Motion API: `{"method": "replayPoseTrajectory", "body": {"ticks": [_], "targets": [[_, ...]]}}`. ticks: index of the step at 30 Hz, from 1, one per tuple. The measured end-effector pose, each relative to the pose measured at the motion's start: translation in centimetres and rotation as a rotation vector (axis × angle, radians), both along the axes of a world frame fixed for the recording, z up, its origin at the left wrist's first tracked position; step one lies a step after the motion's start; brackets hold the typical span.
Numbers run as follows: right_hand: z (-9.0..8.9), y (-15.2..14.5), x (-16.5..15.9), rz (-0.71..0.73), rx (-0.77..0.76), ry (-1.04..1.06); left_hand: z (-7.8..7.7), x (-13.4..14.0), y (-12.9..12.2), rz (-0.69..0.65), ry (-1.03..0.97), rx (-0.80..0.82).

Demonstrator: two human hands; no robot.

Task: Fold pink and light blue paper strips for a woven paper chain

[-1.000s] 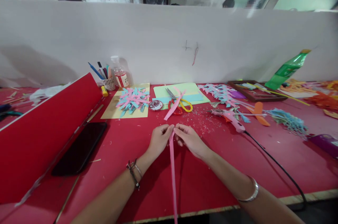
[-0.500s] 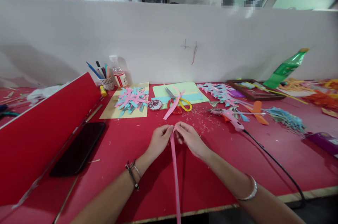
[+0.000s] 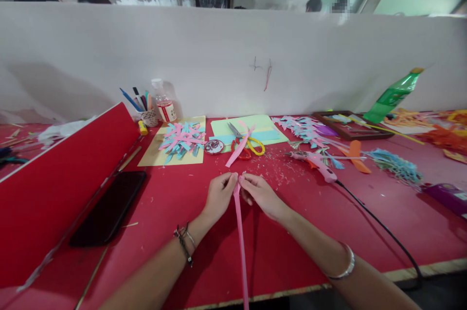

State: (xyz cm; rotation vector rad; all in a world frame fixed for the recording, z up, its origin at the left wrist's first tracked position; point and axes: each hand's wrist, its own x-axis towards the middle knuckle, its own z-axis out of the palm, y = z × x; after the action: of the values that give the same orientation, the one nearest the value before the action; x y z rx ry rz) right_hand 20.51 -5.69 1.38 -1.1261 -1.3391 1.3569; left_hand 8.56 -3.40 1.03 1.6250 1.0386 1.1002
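Observation:
A long pink paper strip [image 3: 240, 242] hangs down from my fingertips past the front edge of the red table. My left hand [image 3: 220, 196] pinches its top end between thumb and fingers. Close beside it, my right hand [image 3: 263, 196] pinches the same end, so the two thumbs almost meet. The exact shape of the strip's top is partly hidden by the fingers. Just beyond the hands lie scissors [image 3: 256, 146] with red and yellow handles, under a short pink strip [image 3: 239, 147]. Left of them is a pile of pink and blue paper pieces [image 3: 183, 138].
A pink glue gun [image 3: 317, 163] with a black cord lies to the right. A black phone [image 3: 109, 210] rests beside a red upright board [image 3: 69, 188] on the left. At the back stand a pen cup [image 3: 149, 117], a clear bottle [image 3: 166, 103] and a tilted green bottle [image 3: 394, 96].
Both hands stay pinched on the pink strip's top end, with the fingertips shifted slightly. The strip's hanging part has moved a little left. The rest lies as before.

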Motion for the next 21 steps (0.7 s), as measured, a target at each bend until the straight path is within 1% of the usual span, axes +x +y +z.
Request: {"method": "replayPoseTrajectory", "body": {"ticks": [2, 3, 6, 8, 12, 15, 21], "targets": [[-0.11, 0.01, 0.02, -0.01, -0.011, -0.009, 0.11, -0.05, 0.0, 0.029, -0.009, -0.011], [-0.17, 0.03, 0.05, -0.027, -0.014, -0.002, 0.19, -0.07, -0.02, 0.003, -0.012, -0.02], [-0.27, 0.16, 0.17, -0.11, 0.004, 0.052, 0.4, -0.07, -0.15, -0.17, 0.007, -0.044], [-0.27, 0.26, 0.25, -0.147, 0.001, 0.082, 0.42, -0.03, -0.23, -0.221, 0.029, -0.046], [-0.26, 0.32, 0.2, -0.119, -0.029, 0.07, 0.24, 0.04, -0.25, -0.179, 0.032, -0.027], [-0.25, 0.22, -0.01, -0.096, -0.031, 0.03, 0.18, 0.07, -0.26, -0.179, 0.017, -0.025], [0.02, 0.12, -0.17, -0.073, -0.02, -0.009, 0.3, -0.03, -0.33, -0.126, 0.036, -0.005]]}}
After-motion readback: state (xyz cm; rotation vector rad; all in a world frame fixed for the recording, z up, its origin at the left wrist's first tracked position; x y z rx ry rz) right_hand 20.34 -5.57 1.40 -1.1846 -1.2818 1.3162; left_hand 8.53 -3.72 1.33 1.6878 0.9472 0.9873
